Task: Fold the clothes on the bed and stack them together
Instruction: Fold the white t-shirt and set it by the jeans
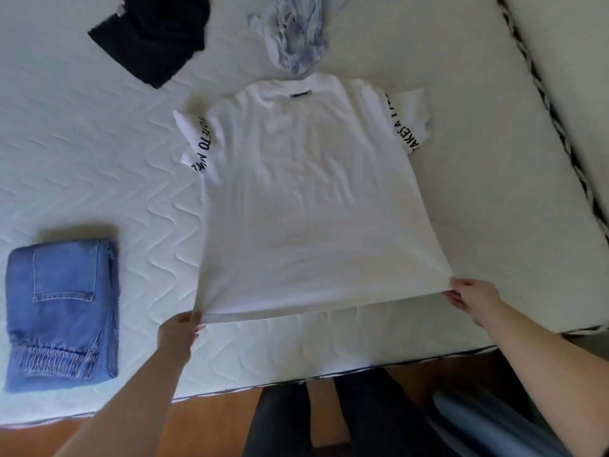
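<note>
A white T-shirt [306, 199] with black lettering on both sleeves lies spread flat on the white quilted mattress [99, 153], collar away from me. My left hand [179, 331] pinches its bottom left hem corner. My right hand [474, 301] pinches the bottom right hem corner, and the hem is stretched taut between them. Folded blue jeans [61, 311] lie at the left near the bed's front edge. A crumpled black garment [155, 31] lies at the far left, and a crumpled pale blue patterned garment [293, 31] lies just beyond the shirt's collar.
The mattress front edge [329, 374] runs just in front of my hands, with wooden floor [211, 420] and my dark-trousered legs [329, 420] below. A black-and-white piped edge [543, 103] marks the bed's right side. A blue-grey object [487, 423] sits at lower right.
</note>
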